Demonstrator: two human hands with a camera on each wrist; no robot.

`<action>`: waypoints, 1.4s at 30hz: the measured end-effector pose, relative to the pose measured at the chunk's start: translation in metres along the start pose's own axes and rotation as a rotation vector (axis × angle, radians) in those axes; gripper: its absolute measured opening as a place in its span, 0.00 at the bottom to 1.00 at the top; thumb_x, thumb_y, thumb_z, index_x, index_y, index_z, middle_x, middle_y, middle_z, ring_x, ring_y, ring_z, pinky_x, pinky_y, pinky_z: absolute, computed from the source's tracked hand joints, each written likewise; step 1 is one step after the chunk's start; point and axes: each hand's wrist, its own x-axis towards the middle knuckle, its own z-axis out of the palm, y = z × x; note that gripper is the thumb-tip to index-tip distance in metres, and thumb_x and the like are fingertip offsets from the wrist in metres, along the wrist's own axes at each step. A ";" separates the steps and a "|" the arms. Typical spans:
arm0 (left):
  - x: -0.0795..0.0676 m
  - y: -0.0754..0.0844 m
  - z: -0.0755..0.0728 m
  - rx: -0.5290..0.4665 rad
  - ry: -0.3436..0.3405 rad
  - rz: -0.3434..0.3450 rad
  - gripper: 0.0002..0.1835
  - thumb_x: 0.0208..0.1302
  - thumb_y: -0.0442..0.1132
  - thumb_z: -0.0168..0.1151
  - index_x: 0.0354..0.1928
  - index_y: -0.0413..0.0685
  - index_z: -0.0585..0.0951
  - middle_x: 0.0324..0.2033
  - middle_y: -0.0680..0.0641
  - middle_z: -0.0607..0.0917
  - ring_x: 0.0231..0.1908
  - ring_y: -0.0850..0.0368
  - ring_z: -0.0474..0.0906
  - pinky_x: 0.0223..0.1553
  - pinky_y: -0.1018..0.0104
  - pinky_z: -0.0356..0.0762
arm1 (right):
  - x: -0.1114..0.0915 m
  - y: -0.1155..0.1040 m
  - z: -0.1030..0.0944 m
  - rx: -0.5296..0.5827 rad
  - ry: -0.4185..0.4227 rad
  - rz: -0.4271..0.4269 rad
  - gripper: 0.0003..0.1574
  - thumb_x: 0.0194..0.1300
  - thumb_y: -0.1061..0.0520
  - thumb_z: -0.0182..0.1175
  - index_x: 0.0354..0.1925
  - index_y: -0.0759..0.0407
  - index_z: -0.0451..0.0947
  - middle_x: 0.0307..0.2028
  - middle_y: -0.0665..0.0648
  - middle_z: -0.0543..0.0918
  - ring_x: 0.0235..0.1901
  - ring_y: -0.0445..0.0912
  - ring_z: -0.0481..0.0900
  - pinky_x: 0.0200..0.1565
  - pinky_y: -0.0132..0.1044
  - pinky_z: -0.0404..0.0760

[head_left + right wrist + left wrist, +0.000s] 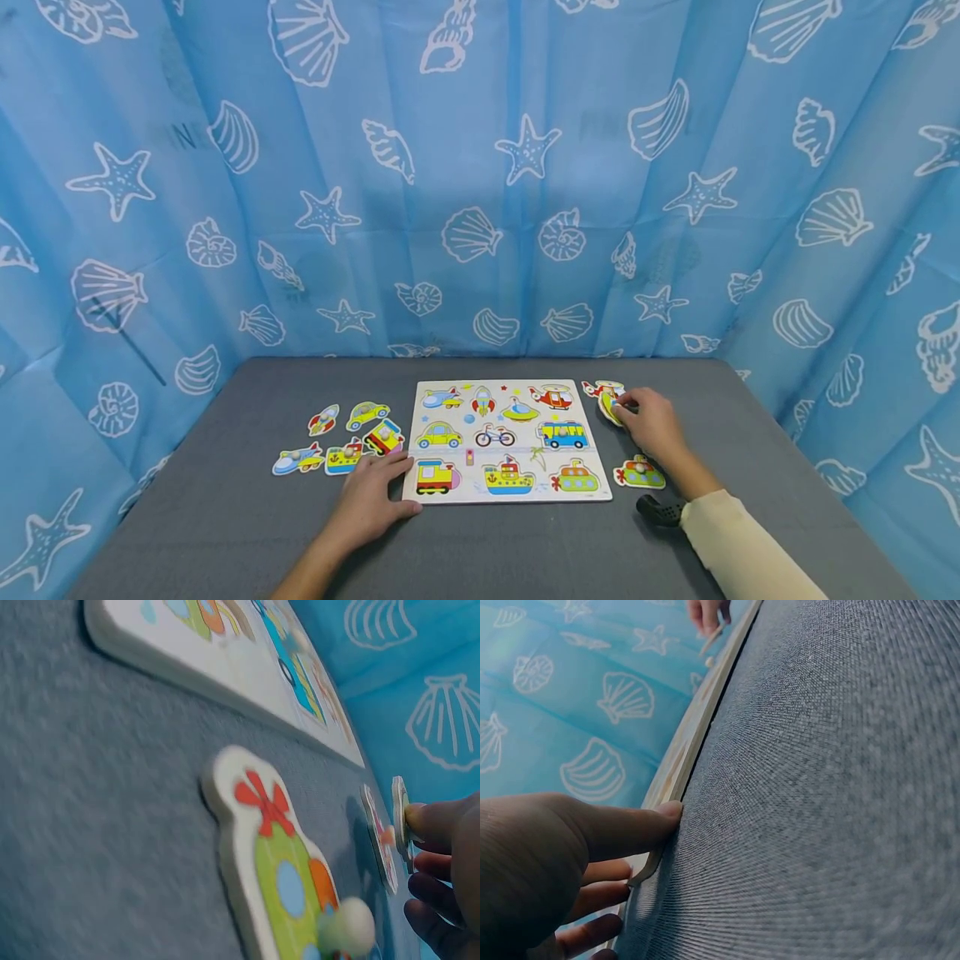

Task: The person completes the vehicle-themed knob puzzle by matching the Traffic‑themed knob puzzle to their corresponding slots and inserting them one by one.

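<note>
In the head view my right hand (pixel 654 423) pinches a yellow flying-saucer puzzle piece (pixel 609 410) between thumb and fingers, at the board's right. It overlaps the red helicopter piece (pixel 596 388); the right wrist view has that helicopter piece (pixel 379 840) lying flat while the held piece (pixel 401 817) stands tilted beside it. My left hand (pixel 367 498) is at the front left corner of the wooden puzzle board (pixel 517 492). Its thumb (pixel 667 810) rests along the front edge, with the other fingers extended by the left edge. A knob shows on the bus (pixel 298 641) in the board.
Left of the board lie loose rocket (pixel 323 421), car (pixel 367 414), train (pixel 384 437), ship (pixel 342 457) and plane (pixel 297 459) pieces. A green submarine piece (pixel 640 472) lies right of the board. A blue curtain (pixel 480 192) hangs behind the grey table (pixel 517 558).
</note>
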 end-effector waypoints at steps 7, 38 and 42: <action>0.000 0.000 0.000 0.010 0.004 -0.002 0.36 0.43 0.51 0.79 0.57 0.47 0.82 0.59 0.48 0.78 0.55 0.45 0.68 0.53 0.42 0.67 | -0.001 -0.015 0.006 0.022 -0.043 -0.013 0.10 0.63 0.60 0.65 0.40 0.66 0.82 0.39 0.62 0.81 0.42 0.57 0.78 0.46 0.55 0.74; 0.002 0.000 0.001 0.006 0.001 -0.016 0.36 0.43 0.51 0.79 0.57 0.48 0.82 0.59 0.48 0.78 0.55 0.46 0.68 0.53 0.43 0.67 | 0.015 -0.065 0.040 0.026 -0.167 -0.159 0.05 0.65 0.60 0.64 0.38 0.60 0.82 0.39 0.55 0.82 0.47 0.54 0.76 0.56 0.54 0.69; 0.002 0.001 0.001 0.005 -0.006 -0.022 0.36 0.43 0.51 0.79 0.58 0.48 0.81 0.60 0.48 0.78 0.55 0.46 0.68 0.53 0.43 0.67 | 0.016 -0.071 0.044 0.017 -0.178 -0.169 0.04 0.65 0.60 0.64 0.38 0.60 0.82 0.38 0.55 0.82 0.46 0.54 0.77 0.64 0.54 0.61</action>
